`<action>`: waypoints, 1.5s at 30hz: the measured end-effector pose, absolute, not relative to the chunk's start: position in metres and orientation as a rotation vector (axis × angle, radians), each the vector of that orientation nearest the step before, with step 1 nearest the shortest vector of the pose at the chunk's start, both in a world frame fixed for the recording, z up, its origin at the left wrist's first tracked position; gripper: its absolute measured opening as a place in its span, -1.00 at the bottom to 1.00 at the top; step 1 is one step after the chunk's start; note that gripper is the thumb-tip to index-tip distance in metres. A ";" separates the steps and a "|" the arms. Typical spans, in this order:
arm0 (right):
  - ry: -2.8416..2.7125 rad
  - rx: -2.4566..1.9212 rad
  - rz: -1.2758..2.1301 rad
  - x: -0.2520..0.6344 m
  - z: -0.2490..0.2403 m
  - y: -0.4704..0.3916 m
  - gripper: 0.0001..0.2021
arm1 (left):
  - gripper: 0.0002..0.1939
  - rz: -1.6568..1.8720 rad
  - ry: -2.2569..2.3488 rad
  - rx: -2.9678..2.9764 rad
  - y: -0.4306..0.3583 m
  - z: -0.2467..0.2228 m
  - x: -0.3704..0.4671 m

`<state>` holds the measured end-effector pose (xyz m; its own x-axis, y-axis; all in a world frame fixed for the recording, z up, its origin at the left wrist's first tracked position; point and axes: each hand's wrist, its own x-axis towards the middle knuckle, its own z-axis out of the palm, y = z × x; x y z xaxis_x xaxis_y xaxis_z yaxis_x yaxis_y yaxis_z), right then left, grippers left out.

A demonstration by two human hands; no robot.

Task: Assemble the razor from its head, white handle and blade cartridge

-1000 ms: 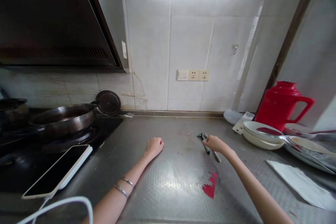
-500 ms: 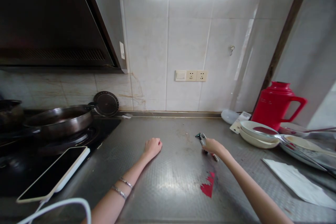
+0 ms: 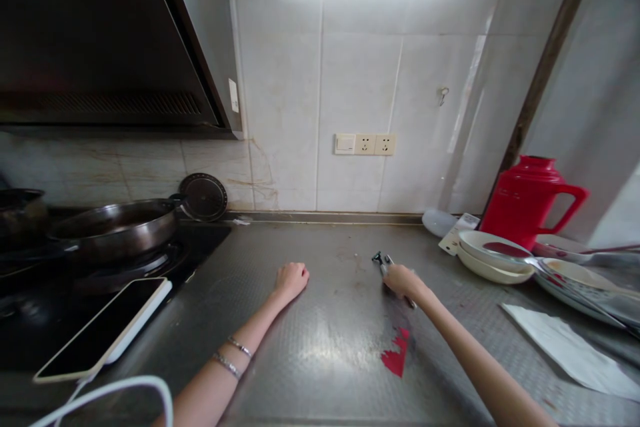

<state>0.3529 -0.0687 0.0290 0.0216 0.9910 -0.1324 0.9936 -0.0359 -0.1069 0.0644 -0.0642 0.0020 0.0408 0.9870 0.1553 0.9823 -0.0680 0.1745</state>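
My left hand (image 3: 291,280) rests closed in a loose fist on the metal counter (image 3: 320,347), with nothing seen in it. Over at the right, my right hand (image 3: 401,280) has its fingers closed down on or around small tools lying on the counter. A razor-like tool (image 3: 379,259) pokes out past the fingertips, its dark head toward the wall. Beside it shows the tip of a second thin metal tool (image 3: 389,259); an end also emerges below my hand. My fingers hide the middle of both. A torn red piece (image 3: 396,353) lies nearer me.
On the left are a phone (image 3: 103,330) with a white cable (image 3: 125,383) and a pan (image 3: 117,223) on the stove. To the right stand a red thermos (image 3: 523,203), stacked bowls (image 3: 493,270) and a white paper (image 3: 570,347).
My right hand has shifted slightly down and left over the tools, covering more of them. My left hand has stayed in place.
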 end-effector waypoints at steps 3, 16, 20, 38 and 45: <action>2.221 2.270 -0.179 0.346 0.030 -0.074 -0.68 | -0.70 0.437 2.122 2.227 -0.061 0.001 0.064; 2.585 2.167 0.154 0.253 0.053 -0.125 -0.71 | -0.50 0.914 1.465 2.007 -0.053 0.025 0.103; 2.659 2.087 0.200 0.235 0.054 -0.134 -0.72 | -0.53 0.931 1.427 2.020 -0.058 0.028 0.113; 2.611 2.078 0.243 0.249 0.049 -0.142 -0.61 | -0.72 0.399 1.797 2.212 -0.038 0.024 0.091; 2.428 2.240 0.221 0.310 0.039 -0.130 -0.63 | -0.69 0.220 1.884 2.185 -0.018 0.021 0.067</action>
